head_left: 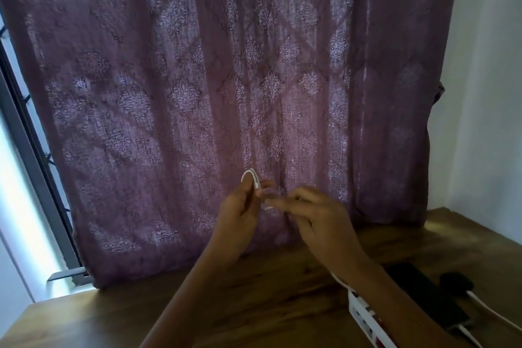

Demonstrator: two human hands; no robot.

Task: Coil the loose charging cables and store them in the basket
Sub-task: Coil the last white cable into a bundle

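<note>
Thin white charging cable (255,178): likely light, limp, springy. Your left hand (240,206) grip clamps loop; pinch where strands stack. Right hand (313,212) grip blurred, cannot tell.

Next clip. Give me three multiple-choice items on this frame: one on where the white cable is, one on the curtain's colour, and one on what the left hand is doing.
1. Where is the loop of the white cable?
A. Lying on the floor
B. Raised in front of the curtain
C. Hanging from a wall hook

2. What colour is the curtain?
A. Green
B. Yellow
C. Purple

3. What is the left hand doing?
A. Gripping the white cable
B. Hanging open and empty
C. Holding a cup

Answers:
1 B: the loop stands up above the fingers, with the patterned fabric directly behind it.
2 C: the fabric is purple all over, with a paler woven motif.
3 A: the fingers are curled round the loop's strands.
</note>
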